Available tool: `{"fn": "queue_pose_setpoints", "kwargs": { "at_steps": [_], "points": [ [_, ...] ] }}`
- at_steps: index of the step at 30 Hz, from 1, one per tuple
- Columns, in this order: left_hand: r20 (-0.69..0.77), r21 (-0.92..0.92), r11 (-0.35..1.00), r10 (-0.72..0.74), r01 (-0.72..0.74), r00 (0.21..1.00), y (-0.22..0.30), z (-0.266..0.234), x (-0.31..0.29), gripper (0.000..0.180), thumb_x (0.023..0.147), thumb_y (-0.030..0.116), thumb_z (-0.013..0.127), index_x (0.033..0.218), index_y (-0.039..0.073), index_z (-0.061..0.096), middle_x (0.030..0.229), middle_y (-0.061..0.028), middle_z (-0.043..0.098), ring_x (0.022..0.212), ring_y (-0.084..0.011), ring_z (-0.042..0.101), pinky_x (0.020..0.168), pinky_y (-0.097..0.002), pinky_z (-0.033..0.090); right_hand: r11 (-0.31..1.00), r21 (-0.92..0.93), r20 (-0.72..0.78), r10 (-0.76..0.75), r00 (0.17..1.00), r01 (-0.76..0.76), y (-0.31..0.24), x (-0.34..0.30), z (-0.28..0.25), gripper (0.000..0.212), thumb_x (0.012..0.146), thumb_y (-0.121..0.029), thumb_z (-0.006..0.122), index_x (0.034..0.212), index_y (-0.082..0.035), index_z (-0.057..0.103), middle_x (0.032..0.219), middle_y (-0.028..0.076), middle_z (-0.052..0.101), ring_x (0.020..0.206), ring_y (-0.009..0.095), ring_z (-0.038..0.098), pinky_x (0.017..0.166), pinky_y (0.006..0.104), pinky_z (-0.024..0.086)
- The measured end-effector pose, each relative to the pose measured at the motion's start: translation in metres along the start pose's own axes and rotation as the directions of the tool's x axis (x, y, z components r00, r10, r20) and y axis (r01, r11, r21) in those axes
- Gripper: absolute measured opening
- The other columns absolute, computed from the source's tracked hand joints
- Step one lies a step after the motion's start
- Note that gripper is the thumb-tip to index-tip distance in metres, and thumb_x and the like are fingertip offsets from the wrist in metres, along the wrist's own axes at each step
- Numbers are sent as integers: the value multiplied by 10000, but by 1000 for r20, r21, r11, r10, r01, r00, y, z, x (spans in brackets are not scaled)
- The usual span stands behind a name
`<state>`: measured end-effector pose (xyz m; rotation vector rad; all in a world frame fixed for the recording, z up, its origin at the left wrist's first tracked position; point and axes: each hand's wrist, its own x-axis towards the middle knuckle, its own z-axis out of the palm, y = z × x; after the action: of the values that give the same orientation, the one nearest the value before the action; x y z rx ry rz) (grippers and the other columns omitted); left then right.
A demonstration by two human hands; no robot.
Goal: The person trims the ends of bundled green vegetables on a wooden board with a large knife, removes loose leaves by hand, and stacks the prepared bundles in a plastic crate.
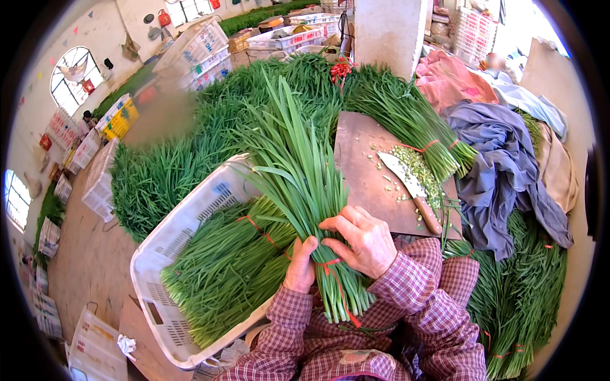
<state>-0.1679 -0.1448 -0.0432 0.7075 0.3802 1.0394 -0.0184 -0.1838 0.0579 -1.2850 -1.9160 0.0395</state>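
Observation:
In front of me is a bundle of garlic chives (311,190), its leaves pointing away and its cut stems toward my lap. A red tie (329,262) circles it near the stems, one end hanging down. My left hand (298,267) grips the bundle from the left, thumb showing and the other fingers hidden beneath. From the right, my right hand (363,241) has its bent fingers closed on the stems just above the tie. Beside my left forearm, a white plastic crate (147,279) holds more tied chives (225,267).
A knife (410,187) lies among chopped stem ends on a brown board (362,152) to the right, beside tied chives (413,120). Loose chives (165,171) are heaped beyond the crate. Grey-blue cloth (499,152) covers part of another chive pile (521,298).

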Motion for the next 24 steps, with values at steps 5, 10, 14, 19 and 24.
{"fn": "queue_pose_setpoints", "kwargs": {
  "at_steps": [5,10,14,19,24],
  "points": [
    [0,2,1000,-23,23,1000,0,-8,-2,764,806,431,762,1345,3,431,1278,-125,543,1157,-240,562,996,-391,496,999,33,57,12,998,-14,-2,1,-1,190,751,-141,732,908,-83,643,799,69,565,781,288,612,667,398,514],
    [-1,45,998,-54,54,999,6,-9,-2,786,757,360,807,1337,-14,431,1256,-115,549,1134,-219,564,972,-356,497,999,36,14,-9,1000,8,5,-4,10,161,746,-122,727,870,-80,632,766,58,560,729,266,605,626,379,513],
    [-31,67,995,-75,77,997,6,-12,-3,738,749,211,779,1345,-24,413,1232,-97,551,1104,-199,560,962,-327,476,996,-54,-50,-74,996,71,2,-7,17,151,732,-99,723,840,-77,620,753,51,552,702,248,596,585,363,508],
    [-22,102,992,-79,80,997,21,-4,-6,725,717,151,743,1343,-29,425,1220,-94,564,1096,-205,564,966,-332,466,938,336,-203,165,965,-89,-2,-2,28,91,818,-56,687,864,-24,614,782,91,608,678,196,618,596,284,501],
    [-45,206,973,-97,104,994,31,1,-12,769,670,162,747,1343,-36,432,1194,-110,590,1065,-215,585,946,-341,473,649,647,32,500,865,-399,6,11,-12,184,959,-174,585,952,0,644,752,52,612,649,120,568,602,263,474]
  ]
}}
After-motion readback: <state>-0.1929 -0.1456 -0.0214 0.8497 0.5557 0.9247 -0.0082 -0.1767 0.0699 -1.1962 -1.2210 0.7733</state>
